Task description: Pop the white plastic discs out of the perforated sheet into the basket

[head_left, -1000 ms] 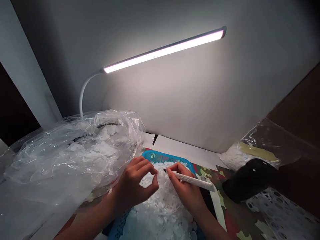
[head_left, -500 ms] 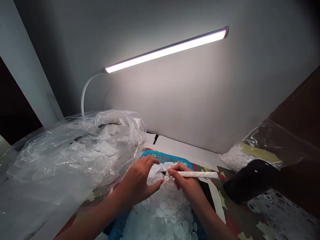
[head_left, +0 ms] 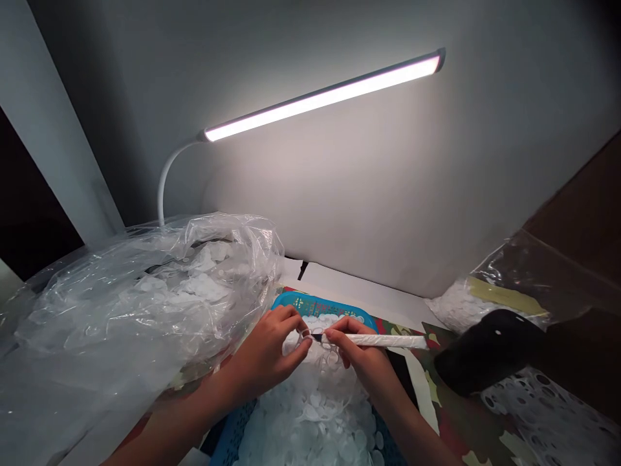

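And here, glossy crinkled plastic on the bag [head_left: 145,304], smooth blue plastic on the tray [head_left: 310,303], matt papery white around the stick [head_left: 383,341]!

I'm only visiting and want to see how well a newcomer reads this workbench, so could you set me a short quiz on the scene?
1. Which hand holds the white paper-wrapped stick?
2. True or false: the blue plastic tray holds small white discs.
3. Fill the gap: the lamp bar is carried on a curved ____ neck.

Key: 1. the right hand; 2. true; 3. white.
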A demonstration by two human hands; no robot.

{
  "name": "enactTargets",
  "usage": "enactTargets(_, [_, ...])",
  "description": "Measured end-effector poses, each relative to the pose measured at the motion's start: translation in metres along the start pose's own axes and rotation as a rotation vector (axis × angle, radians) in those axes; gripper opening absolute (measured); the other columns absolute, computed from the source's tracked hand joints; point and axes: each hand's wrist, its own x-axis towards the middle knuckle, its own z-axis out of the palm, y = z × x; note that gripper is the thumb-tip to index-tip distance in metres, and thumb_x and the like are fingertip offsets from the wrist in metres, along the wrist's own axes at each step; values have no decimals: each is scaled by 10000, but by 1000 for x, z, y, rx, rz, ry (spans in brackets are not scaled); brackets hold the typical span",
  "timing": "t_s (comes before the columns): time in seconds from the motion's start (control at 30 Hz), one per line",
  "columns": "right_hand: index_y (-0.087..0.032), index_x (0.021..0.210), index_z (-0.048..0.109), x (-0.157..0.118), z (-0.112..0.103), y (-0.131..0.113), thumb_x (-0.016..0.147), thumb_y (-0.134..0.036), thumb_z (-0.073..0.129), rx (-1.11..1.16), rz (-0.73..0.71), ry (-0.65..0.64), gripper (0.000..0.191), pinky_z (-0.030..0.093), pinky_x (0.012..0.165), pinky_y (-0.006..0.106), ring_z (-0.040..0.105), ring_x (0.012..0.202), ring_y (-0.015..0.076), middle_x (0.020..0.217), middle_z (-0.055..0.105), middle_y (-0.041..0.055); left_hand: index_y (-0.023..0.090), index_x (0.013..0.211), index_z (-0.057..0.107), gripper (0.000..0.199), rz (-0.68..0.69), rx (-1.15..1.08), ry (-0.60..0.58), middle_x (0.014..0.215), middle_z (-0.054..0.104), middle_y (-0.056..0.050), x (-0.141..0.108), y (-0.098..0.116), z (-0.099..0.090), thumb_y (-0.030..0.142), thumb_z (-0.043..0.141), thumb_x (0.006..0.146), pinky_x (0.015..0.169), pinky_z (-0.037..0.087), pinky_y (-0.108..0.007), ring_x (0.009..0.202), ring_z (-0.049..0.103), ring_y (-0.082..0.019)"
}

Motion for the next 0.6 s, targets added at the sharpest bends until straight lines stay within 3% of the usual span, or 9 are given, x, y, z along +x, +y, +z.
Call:
enactTargets(0.33, [-187,662,613,1,-1,0,745,-460,665,-1,-44,9,290,362,536,220,426,555,104,616,531,-32,189,746,542,237,-168,-195,79,716,582,25,3,-6,1,309,459,933,626,412,-235,675,555,-138])
enactTargets(0.47, [-195,725,658,0,-1,0,771,-446,660,-6,-63,-25,255,394,583,224,516,637,120,805,682,9,187,733,537,260,-169,-201,72,695,567,29,3,-5,0,326,455,937,613,401,-233,652,537,-134])
enactTargets(0.6, [-198,743,669,0,0,1,786,-437,653,-20,-81,-53,244,415,604,241,586,712,153,917,720,36,188,774,567,250,-166,-205,46,723,586,18,3,-4,-1,335,450,940,633,407,-244,681,550,-143])
